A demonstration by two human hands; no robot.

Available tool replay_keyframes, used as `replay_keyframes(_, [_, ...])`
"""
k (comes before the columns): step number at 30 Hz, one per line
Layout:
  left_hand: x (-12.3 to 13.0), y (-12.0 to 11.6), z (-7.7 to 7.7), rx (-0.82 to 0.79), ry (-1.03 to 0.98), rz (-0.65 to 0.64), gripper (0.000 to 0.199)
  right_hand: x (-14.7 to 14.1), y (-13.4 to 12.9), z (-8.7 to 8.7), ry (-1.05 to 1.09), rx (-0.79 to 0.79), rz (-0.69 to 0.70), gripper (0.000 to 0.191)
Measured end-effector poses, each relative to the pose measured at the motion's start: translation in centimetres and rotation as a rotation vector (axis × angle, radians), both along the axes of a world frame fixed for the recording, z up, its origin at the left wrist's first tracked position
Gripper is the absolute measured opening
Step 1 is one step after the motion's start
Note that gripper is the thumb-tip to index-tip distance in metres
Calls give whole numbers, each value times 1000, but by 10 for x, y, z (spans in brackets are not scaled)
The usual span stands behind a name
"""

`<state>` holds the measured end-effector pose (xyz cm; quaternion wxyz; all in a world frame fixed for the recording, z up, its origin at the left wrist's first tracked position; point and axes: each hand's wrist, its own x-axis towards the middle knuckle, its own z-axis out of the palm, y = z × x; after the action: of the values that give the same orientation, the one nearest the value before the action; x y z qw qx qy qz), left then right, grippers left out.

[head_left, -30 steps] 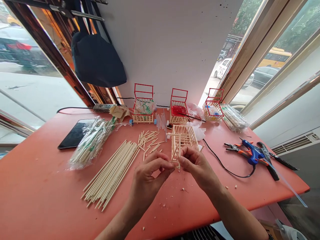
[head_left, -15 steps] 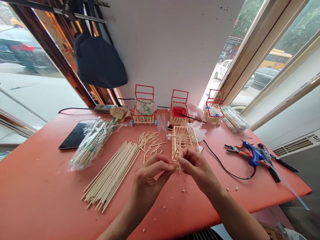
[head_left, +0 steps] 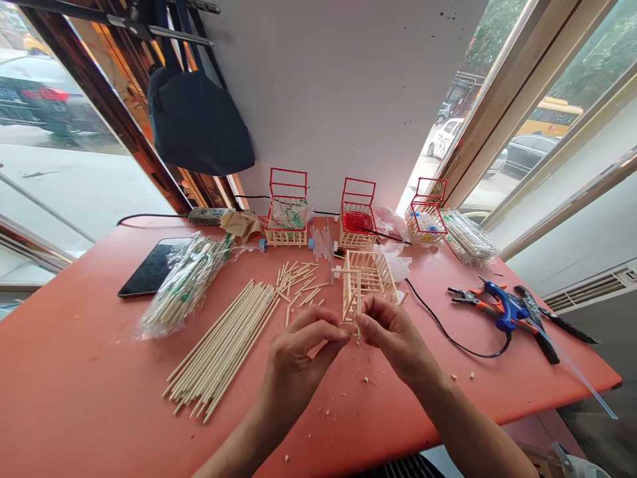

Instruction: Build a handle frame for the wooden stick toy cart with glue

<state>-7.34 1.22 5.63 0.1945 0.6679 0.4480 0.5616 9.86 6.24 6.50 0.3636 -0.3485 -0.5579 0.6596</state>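
My right hand (head_left: pixel 391 335) pinches an upright wooden stick (head_left: pixel 359 292), which joins a crosswise stick (head_left: pixel 344 271) near its top. Close on its left, my left hand (head_left: pixel 306 345) has thumb and forefinger pressed together at the lower end of these sticks. The exact contact there is hidden by the fingertips. Just behind both hands stands a plain wooden stick basket (head_left: pixel 381 269) with slatted sides, partly covered by my right hand and the held sticks.
Long sticks (head_left: pixel 223 348) and short cut sticks (head_left: pixel 298 279) lie left. Three red-topped baskets (head_left: pixel 287 236) line the wall. At right lie a blue glue gun (head_left: pixel 502 305) with a cord, pliers (head_left: pixel 465 297) and a clear glue stick (head_left: pixel 577 375). Bagged sticks (head_left: pixel 184 285) rest on a tablet (head_left: pixel 146 272).
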Motion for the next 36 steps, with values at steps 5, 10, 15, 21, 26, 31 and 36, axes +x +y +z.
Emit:
replay_keyframes(5, [0,-1,-1,-6,8,-10,16,1,0,0,8,1,13,39])
replay_keyframes(10, [2,-2,-1,-10,3,11,16,2,1,0,1,-14,4,40])
replay_keyframes(15, [2,-1,-1,5,-10,10,18,0,1,-2,4,-14,-9,40])
replay_keyframes(21, [2,0,-3,11,2,10,19,1,0,-4,19,3,2,37])
replay_keyframes(26, [1,-1,-2,20,-3,9,19,-1,0,-5,13,-13,-20,40])
replay_keyframes(31, [1,-1,-3,26,20,22,19,-2,0,-7,25,-11,-27,40])
replay_keyframes(36, [0,0,-3,36,42,28,18,-2,0,-10,38,-10,-15,37])
